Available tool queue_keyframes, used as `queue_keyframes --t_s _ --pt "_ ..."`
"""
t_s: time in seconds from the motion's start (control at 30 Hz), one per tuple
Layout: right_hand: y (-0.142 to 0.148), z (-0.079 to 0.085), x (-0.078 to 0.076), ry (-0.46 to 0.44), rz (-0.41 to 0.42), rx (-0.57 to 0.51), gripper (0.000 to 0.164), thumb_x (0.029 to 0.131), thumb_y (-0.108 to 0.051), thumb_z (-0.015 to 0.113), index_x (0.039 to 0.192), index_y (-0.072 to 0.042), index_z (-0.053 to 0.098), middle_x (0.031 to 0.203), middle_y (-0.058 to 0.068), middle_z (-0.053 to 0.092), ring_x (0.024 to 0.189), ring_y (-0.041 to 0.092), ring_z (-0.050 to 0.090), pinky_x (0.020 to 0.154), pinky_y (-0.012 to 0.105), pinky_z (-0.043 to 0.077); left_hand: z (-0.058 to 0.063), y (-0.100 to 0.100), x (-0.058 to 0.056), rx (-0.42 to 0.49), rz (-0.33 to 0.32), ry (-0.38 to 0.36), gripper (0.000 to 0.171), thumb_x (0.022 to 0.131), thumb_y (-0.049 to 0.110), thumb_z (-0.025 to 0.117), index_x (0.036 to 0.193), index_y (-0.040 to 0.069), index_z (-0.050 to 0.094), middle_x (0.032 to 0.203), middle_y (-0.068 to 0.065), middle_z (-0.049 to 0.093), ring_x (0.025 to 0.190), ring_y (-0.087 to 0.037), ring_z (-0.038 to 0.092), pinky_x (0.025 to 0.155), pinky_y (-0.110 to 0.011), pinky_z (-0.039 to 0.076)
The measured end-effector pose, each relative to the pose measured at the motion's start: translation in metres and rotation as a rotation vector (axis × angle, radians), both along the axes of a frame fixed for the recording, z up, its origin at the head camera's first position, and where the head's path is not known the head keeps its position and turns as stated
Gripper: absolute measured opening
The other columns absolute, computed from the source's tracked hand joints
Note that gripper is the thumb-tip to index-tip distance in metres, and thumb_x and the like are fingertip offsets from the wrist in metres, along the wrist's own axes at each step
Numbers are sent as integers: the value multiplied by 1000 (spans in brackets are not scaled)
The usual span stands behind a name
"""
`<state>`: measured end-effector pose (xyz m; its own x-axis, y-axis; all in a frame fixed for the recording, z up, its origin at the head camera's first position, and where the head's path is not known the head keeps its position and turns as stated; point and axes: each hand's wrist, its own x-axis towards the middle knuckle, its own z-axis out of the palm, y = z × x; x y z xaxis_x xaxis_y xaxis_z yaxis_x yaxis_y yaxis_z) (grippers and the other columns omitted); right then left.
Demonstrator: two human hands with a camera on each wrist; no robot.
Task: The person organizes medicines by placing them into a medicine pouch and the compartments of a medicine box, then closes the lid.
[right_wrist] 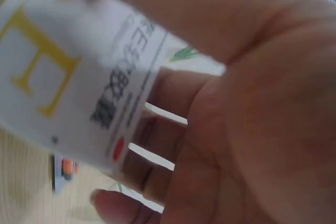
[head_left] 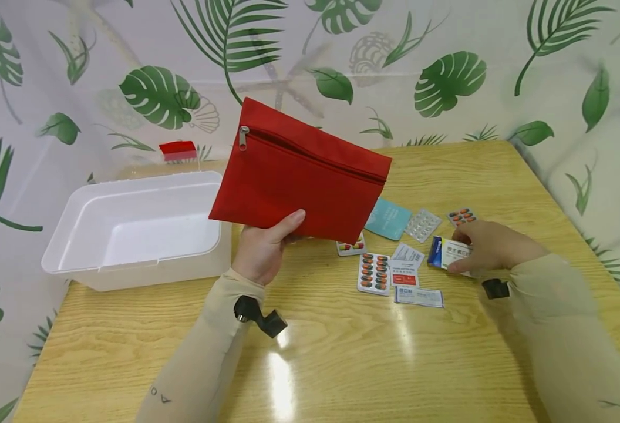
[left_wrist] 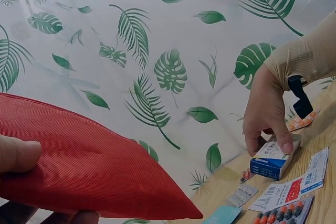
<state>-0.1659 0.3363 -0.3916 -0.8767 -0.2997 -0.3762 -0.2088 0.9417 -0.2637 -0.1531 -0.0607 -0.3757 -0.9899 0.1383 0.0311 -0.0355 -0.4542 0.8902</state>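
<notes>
My left hand [head_left: 261, 252] grips a red zip pouch [head_left: 299, 176] by its lower edge, thumb on the front and fingers behind. The pouch is held above the table, tilted, with its silver zip pull at the upper left. Its red fabric [left_wrist: 89, 156] fills the lower left of the left wrist view. My right hand [head_left: 492, 245] holds a small white and blue medicine box [head_left: 454, 254] between thumb and fingers, low over the table at the right. Close up in the right wrist view, the white box [right_wrist: 79, 77] bears a large yellow letter E.
Blister packs of capsules [head_left: 374, 274], a silver blister pack [head_left: 423, 225], a teal packet [head_left: 389, 218] and several small paper sachets [head_left: 418, 296] lie between the hands. A white plastic bin [head_left: 146, 267] stands at the left. Behind the table [head_left: 331, 364] rises a leaf-patterned backdrop.
</notes>
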Motion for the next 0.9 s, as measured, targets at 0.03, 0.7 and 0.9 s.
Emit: queue_keyframes --t_s 0.03,0.7,0.9 --pt "0 -1 -1 1 7 9 61 71 -53 80 104 -5 64 92 6 63 78 22 57 70 42 46 0 0 0 6 2 4 36 86 1 69 116 15 53 114 -5 59 104 -23 59 77 -32 50" --pt "-71 42 -23 650 -332 -1051 40 87 -6 69 123 -7 52 111 7 63 97 18 59 77 16 51 0 -3 -5 -36 31 77 35 87 2 68 118 12 53 115 -6 60 104 -22 60 83 -32 52" --pt "-123 58 -25 553 -286 -1648 35 86 6 66 120 3 58 109 17 58 99 29 62 77 31 56 2 -7 -6 -8 45 84 36 90 4 66 122 9 51 117 -8 60 106 -24 60 89 -36 50"
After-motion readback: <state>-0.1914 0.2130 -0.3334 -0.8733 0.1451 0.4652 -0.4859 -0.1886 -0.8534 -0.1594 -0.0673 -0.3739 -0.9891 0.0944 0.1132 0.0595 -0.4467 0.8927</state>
